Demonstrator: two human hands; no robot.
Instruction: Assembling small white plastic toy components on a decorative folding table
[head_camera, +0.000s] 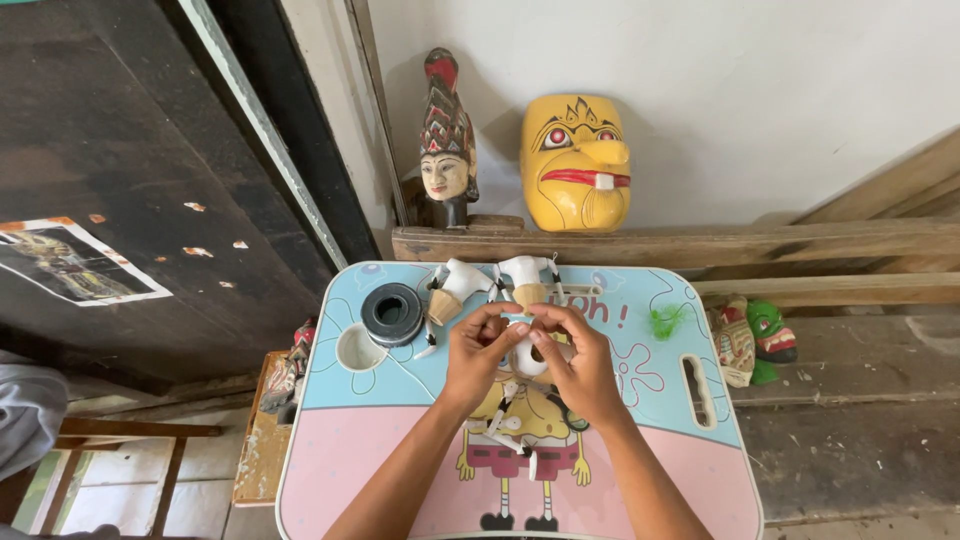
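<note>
Pastel blue and pink, the tabletop (660, 460) fills the lower middle of the view, with a yellow cartoon figure printed at its centre and red lettering at the upper right, partly hidden by the hands. Left of it, a dark door (130, 150) carries a slanted rectangular print (75, 262) with a white border. On the wooden ledge behind stand a yellow mask (576, 162) and a carved head (446, 150) with a tall red crown. A black tape roll (392, 313) lies at the tabletop's left, just above a round white cup hole (358, 348). Two white pieces (495, 277) with tan ends lie near the far edge. Left hand (476, 355) and right hand (578, 365) meet over the middle, fingers pinched on a small white piece (527, 352); its long axis runs roughly upright in view, a dark hole facing the camera.
</note>
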